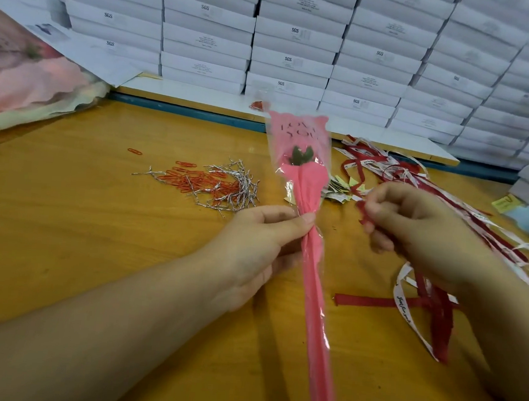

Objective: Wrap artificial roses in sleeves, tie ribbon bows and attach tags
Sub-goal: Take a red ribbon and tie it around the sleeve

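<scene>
My left hand [262,247] pinches the sleeved rose [299,177] at its gathered neck. Its long axis runs from the bloom, far from me, back toward me. My right hand [413,224], curled on what seems a red ribbon [363,209], hovers just right of that neck.

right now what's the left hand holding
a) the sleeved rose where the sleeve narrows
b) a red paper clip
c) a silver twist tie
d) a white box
A: the left hand pinches the sleeved rose between thumb and fingers just below the bloom, while the right hand holds a red ribbon.
</scene>
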{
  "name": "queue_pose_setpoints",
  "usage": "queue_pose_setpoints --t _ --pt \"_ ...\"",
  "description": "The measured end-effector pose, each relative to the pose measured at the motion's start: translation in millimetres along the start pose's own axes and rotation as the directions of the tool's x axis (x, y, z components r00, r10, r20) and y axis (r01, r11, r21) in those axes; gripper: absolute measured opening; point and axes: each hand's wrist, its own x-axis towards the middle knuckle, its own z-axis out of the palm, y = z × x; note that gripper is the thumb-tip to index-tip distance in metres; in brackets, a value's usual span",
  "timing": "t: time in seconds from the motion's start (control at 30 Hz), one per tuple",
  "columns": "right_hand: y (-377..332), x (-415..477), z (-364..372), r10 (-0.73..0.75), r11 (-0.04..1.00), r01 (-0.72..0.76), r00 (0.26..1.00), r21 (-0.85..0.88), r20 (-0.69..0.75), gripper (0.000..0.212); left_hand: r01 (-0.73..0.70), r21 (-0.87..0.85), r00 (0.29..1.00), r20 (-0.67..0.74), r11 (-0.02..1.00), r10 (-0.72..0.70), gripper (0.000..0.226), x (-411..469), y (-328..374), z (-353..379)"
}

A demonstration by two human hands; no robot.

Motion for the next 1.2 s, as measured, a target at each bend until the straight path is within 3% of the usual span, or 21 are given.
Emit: queue_pose_setpoints --t 0.13,0.23,0.4,0.53,0.67,0.77,0.83,0.9,1.03,1.13,1.2 --pt "-5 -1 30 0.006 1.0 -0.002 0.983 -0.022 0.182 0.015 -0.003 0.018 0.996 0.087 1.0 0.001 0.008 -1 0 0" --pt "-2 -2 39 0.041 0.995 -0.057 0.981 0.078 0.192 0.015 0.008 0.055 0.99 0.138 0.998 -0.015 0.01 -3 -1 1" --pt "2 1 40 0.148 0.922 -0.202 0.972 0.33 0.182 0.021 -0.001 0.128 0.996 0.085 0.992 -0.01 0.018 0 -1 -1" --pt "4 0 39 0.169 0.926 -0.224 0.965 0.303 0.199 0.01 0.01 0.256 0.999 0.049 0.967 -0.023 0.017 2 -1 -1" --pt "7 1 43 0.216 0.94 -0.248 0.964 0.234 0.157 0.015 0.024 0.647 0.999 -0.033 0.762 -0.003 0.029 6 0 -7" --pt "10 1 44 0.255 0.948 -0.274 0.958 0.162 0.13 0.016 -0.031 0.801 0.998 -0.011 0.598 0.066 0.037 7 0 -7" --pt "11 0 45 0.258 0.958 -0.269 0.96 0.097 0.111 0.018 -0.067 0.899 0.991 0.011 0.433 0.131 0.039 8 2 -7" --pt "9 0 44 0.251 0.967 -0.253 0.963 0.01 0.095 0.022 -0.065 0.949 0.993 0.03 0.309 0.117 0.036 9 7 -11" --pt "5 -1 36 0.224 0.949 -0.193 0.969 -0.251 0.103 0.036 -0.097 0.971 0.995 0.099 0.218 0.002 0.01 8 23 -25" --pt "4 -3 31 0.124 0.898 -0.064 0.986 -0.436 0.11 0.023 -0.109 0.985 0.994 0.105 0.134 0.038 0.007 8 35 -35" --pt "2 -3 29 0.056 0.904 0.002 0.991 -0.427 0.124 0.009 -0.111 0.99 0.993 0.108 0.081 0.044 0.012 8 45 -41"
